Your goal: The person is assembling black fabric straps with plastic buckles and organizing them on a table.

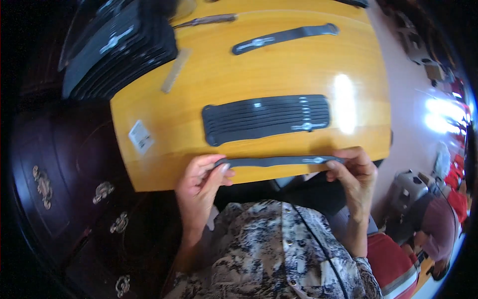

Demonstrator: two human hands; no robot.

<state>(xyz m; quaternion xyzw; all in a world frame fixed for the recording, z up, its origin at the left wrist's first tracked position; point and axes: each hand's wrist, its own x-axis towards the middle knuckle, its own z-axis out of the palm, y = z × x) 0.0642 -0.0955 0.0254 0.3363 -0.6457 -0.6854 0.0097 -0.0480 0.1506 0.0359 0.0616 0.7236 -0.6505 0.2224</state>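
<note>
Showing in the head view: one dark grey strap point(276, 162), narrow, slightly wavy, pale mark near its right end, held across the near edge of the wooden tabletop point(279, 74). Left hand point(199, 177): thumb and fingertips pinched on the strap's left end. Right hand point(356, 174): thumb and fingers closed on the opposite end. Handling note, by judgement: light, even tension should keep the piece straight; a grip at the very ends leaves the middle uncovered, and both hands at one height should avoid a twist.

Surface: yellow-brown, glossy, strong glare at right. On it: a close-set row of dark straps point(266, 119), just beyond the held piece; one loose strap point(284, 39), farther off; a pale flat strip point(177, 71); a brown-handled tool point(214, 19), kind unclear; a white label point(141, 136). At the far left corner, a stack of black panels point(124, 55).

Room: dark cabinet point(64, 164) with ornate fittings point(42, 187), left; pinkish floor point(406, 109), right; co-worker point(440, 224) in a mauve top, lower right, details blurred.
</note>
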